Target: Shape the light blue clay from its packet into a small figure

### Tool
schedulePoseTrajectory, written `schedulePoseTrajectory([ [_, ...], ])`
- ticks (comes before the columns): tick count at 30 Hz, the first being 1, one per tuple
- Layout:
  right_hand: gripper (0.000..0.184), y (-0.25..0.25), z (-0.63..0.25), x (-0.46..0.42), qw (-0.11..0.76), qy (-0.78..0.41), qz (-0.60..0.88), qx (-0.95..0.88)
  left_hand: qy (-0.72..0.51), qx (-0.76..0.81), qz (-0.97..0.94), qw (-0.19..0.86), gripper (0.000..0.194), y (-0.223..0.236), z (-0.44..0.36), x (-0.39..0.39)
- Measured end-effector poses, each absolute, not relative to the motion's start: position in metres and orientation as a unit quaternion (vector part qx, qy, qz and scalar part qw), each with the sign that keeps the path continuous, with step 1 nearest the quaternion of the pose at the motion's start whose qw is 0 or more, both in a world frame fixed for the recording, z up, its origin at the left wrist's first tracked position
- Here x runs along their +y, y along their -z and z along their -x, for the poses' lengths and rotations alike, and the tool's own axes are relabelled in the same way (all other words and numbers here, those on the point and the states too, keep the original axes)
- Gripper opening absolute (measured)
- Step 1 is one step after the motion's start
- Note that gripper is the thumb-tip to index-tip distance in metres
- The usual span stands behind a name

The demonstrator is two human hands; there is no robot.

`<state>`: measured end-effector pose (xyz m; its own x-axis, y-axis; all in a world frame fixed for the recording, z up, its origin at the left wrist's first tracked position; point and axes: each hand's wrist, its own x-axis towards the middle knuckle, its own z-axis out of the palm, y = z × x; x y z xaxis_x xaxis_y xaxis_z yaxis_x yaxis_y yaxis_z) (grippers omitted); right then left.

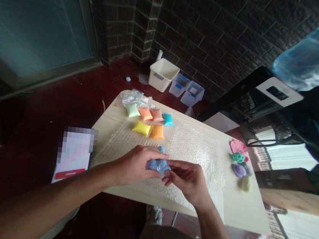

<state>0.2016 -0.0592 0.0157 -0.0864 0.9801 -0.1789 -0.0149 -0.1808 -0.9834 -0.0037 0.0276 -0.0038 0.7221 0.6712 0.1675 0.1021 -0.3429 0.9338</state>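
Observation:
My left hand [134, 164] and my right hand [188, 180] meet over the near part of a small pale table [241, 213]. Both are closed on a blue packet of clay [158, 166] held between them, the fingers pinching its clear wrapper. A small blue lump [161, 149] lies just beyond the packet on the bubble wrap [196, 146]. Several coloured clay packets lie at the far left of the table: green [132, 110], two orange [145, 113], teal [167, 119], yellow [141, 128] and amber [157, 131].
Shaped clay pieces in pink [238, 146], green [238, 157], purple [239, 170] and pale yellow [245, 183] lie along the table's right side. Empty clear wrappers [137, 99] sit at the far left corner. A white basket [163, 74] and two clear boxes [192, 93] stand on the floor by the brick wall.

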Motion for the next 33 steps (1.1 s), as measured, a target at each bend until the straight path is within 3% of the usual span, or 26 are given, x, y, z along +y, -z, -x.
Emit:
schedulePoseTrajectory([
  [4,0.031,-0.013,-0.200,-0.060,0.445,-0.576,0.522,-0.444,-0.272,0.261,-0.754,0.537,0.055,0.003,0.002,0.025],
  [9,0.025,-0.009,-0.204,-0.057,0.482,-0.541,0.529,-0.442,-0.300,0.310,-0.590,0.683,0.072,0.005,0.000,0.033],
  [14,0.022,-0.007,-0.207,-0.054,0.522,-0.490,0.537,-0.447,-0.307,0.349,-0.454,0.760,0.032,0.007,-0.001,0.042],
  [23,0.017,-0.009,-0.202,-0.056,0.546,-0.446,0.587,-0.397,-0.398,0.349,-0.566,0.632,0.014,0.000,0.002,0.035],
  [27,0.022,-0.013,-0.194,-0.053,0.578,-0.538,0.547,-0.277,-0.421,0.327,-0.635,0.558,0.009,-0.004,0.003,0.029],
  [33,0.025,-0.015,-0.191,-0.052,0.601,-0.601,0.493,-0.186,-0.387,0.369,-0.594,0.601,0.010,-0.005,-0.003,0.031],
])
